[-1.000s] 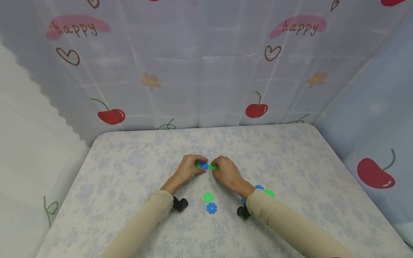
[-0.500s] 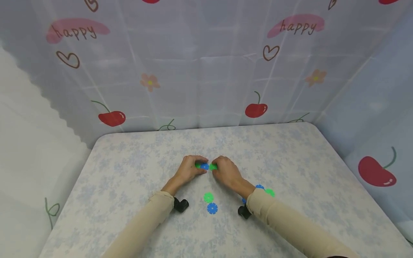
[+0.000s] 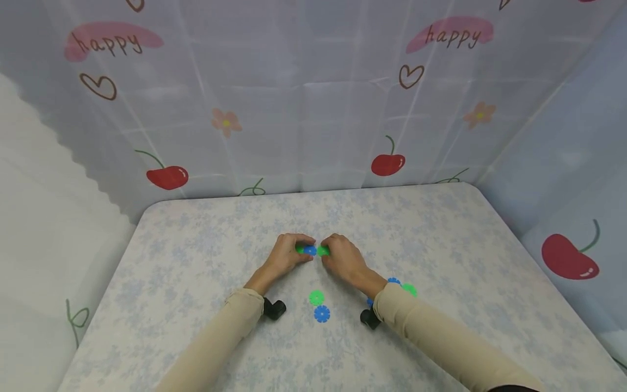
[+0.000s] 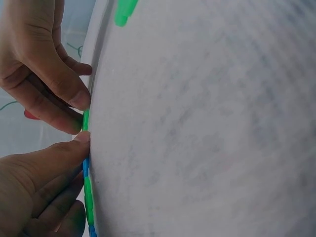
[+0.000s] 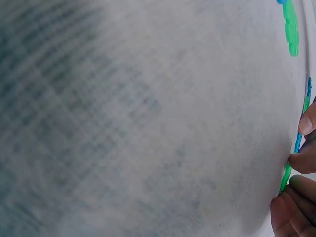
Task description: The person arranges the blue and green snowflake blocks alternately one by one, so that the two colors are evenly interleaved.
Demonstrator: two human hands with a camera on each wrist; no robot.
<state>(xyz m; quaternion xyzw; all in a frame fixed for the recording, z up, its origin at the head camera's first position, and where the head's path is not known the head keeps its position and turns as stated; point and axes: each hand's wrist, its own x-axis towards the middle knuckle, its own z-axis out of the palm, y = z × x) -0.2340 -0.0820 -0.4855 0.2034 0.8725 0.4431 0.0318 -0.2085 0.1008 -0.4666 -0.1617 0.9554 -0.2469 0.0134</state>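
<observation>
Near the middle of the table my left hand (image 3: 288, 253) pinches a row of joined notched discs. In the head view its blue disc (image 3: 309, 250) and part of a green one show between thumb and fingers. The left wrist view shows more of the row edge-on, with a green disc (image 4: 89, 200) below the thumb. Close on the other side, my right hand (image 3: 345, 262) pinches a green notched disc (image 3: 323, 251). Its rim faces the blue disc and lies very near it; whether they touch or interlock I cannot tell.
Nearer me lie a loose green disc (image 3: 317, 298) and a blue disc (image 3: 321, 314). More blue discs and a green disc (image 3: 409, 289) lie by my right forearm, partly hidden by the sleeve. Black wrist devices (image 3: 275, 310) sit under both wrists. A printed curtain (image 3: 303, 109) stands behind the table.
The head view has shifted slightly. Both hands keep their hold and place, and the discs between them show no clear movement.
</observation>
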